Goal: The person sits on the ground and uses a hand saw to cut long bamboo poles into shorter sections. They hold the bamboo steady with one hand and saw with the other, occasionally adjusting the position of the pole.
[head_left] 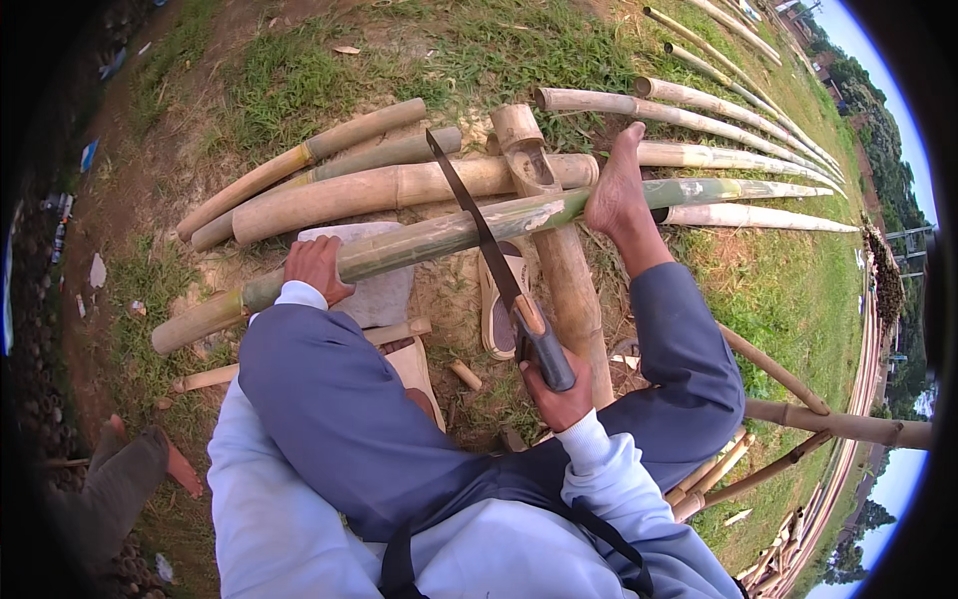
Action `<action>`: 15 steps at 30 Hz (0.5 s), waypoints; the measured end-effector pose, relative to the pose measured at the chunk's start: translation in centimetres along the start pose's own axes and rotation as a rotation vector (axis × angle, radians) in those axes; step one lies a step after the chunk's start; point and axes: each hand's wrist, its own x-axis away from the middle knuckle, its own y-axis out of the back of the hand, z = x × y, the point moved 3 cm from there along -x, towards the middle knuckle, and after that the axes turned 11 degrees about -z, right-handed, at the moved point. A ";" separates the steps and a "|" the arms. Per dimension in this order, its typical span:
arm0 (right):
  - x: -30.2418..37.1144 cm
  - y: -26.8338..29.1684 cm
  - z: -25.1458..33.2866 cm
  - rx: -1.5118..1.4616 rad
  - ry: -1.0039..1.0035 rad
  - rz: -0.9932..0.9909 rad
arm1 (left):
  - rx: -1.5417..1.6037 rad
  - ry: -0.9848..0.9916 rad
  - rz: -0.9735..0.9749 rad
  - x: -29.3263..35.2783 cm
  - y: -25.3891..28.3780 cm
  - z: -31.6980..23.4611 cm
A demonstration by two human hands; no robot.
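Observation:
A long green bamboo pole (399, 247) lies slantwise in front of me, running toward the upper right. My left hand (314, 270) is closed on the pole near its left end. In my right hand (564, 391) is the dark handle of a handsaw (481, 225). The saw's blade crosses the pole at about mid-picture, its tip pointing up and away from me. My bare foot (614, 195) presses on the pole to the right. A thick notched bamboo post (567, 270) supports the pole from below, beside the foot.
Several cut bamboo lengths (369, 190) lie beyond the pole, with more long poles (728, 155) at the upper right. A sandal (499, 319) rests under the saw. A bamboo frame (848, 421) stands to my right. Another person's foot (182, 471) shows at lower left.

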 end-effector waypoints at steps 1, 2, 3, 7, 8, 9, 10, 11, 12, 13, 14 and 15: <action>0.0 -0.2 0.5 -0.036 0.001 -0.017 | 0.002 -0.030 -0.065 0.3 0.5 0.4; 0.0 0.1 0.7 0.011 0.028 -0.004 | 0.019 -0.064 -0.128 0.5 1.0 0.0; 0.1 0.2 0.8 0.016 0.019 -0.011 | 0.035 -0.097 -0.191 0.6 1.5 -0.2; 0.2 -0.1 0.7 0.019 0.028 -0.024 | 0.014 0.005 -0.017 1.7 1.2 2.9; 0.3 0.1 0.6 0.020 0.040 -0.038 | 0.056 0.027 0.033 1.6 0.8 3.0; 0.4 0.0 -0.1 0.019 0.014 -0.020 | 0.038 0.064 0.065 1.4 0.5 3.2; 0.5 -0.1 -1.0 0.018 -0.013 -0.004 | 0.019 0.099 0.097 1.3 0.3 3.5; 0.5 0.1 -1.2 0.022 -0.035 0.003 | 0.007 0.127 0.122 1.1 0.4 3.2; 0.9 0.7 -1.1 0.039 -0.043 0.009 | 0.023 0.111 0.122 1.1 0.8 3.1; 1.8 1.6 -0.7 0.057 -0.053 0.014 | 0.036 0.116 0.126 1.2 0.5 3.0; 2.9 2.2 0.2 0.064 -0.061 0.018 | 0.039 0.119 0.128 1.2 0.6 3.1; 4.3 3.2 1.1 0.080 -0.067 0.018 | 0.042 0.127 0.131 1.4 0.5 3.2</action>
